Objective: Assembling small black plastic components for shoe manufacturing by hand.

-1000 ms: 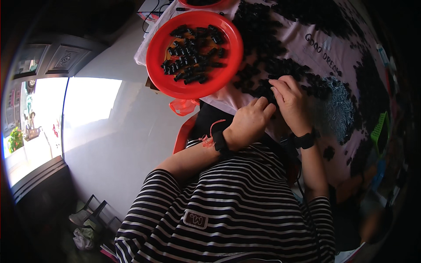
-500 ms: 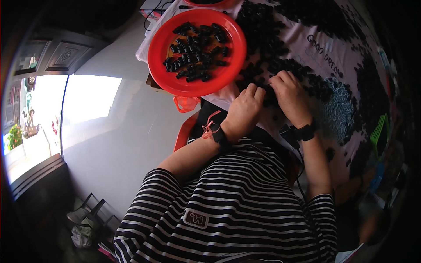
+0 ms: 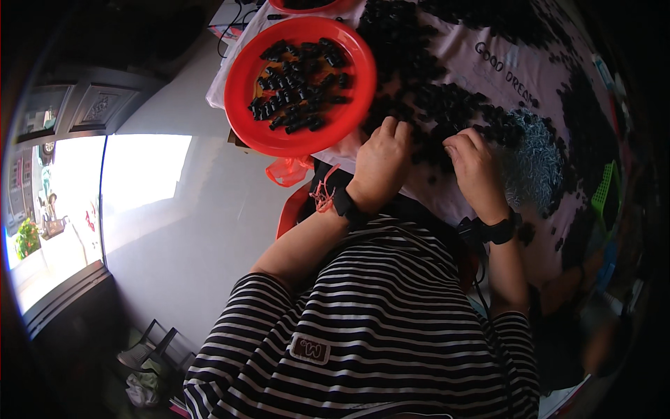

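My left hand (image 3: 381, 167) is over the near edge of the cloth, its fingers curled in a pinch at the heap of small black parts (image 3: 453, 105). Whatever lies inside those fingers is hidden behind the back of the hand. To its right, my right hand (image 3: 476, 171) has thumb and fingertips pressed together above the heap; no piece can be made out there. A gap separates the two hands. Beyond my left hand, a red round plate (image 3: 241, 129) carries many short black cylindrical pieces (image 3: 286, 91).
A pink cloth (image 3: 488, 77) covers the table. Thin blue-grey pieces (image 3: 537, 167) are piled right of my right hand. A green perforated plastic piece (image 3: 606, 188) stands at the right edge. An orange-red plastic bag (image 3: 287, 171) hangs below the plate. Part of another red dish (image 3: 307, 8) shows behind.
My hands have drawn apart: the right has come nearer and right, the left slightly left. The view has shifted a little, so the plate appears farther left.
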